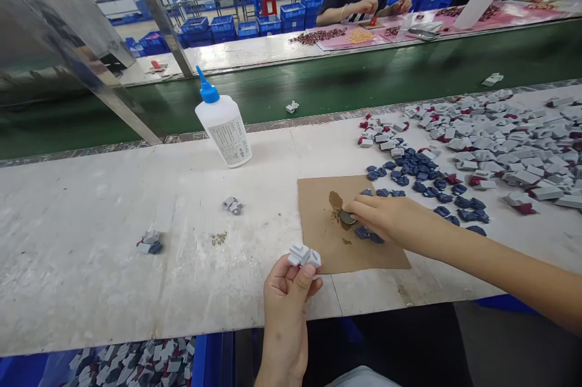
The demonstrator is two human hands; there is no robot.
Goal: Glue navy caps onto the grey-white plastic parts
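My left hand (291, 302) is closed in a pinch on a small white plastic piece (304, 255) with block-like shapes, held up near the table's front edge. Over a brown cardboard sheet (318, 211), my right hand (375, 215) is closed, its fingertips at the rim of a dark round bottle cap (347, 218) with a ridged edge. Wet brown stains mark the card around the cap. Dark blue pieces (369, 235) lie just under the right hand, and more blue pieces (418, 165) are scattered beyond it.
A white glue bottle (226, 129) with blue nozzle stands at the back. White-and-red pieces (509, 138) cover the right side. Two small assembled clusters (151, 242) lie left. A blue bin (207, 360) of pieces sits below. Beyond the green belt (327, 80), people work.
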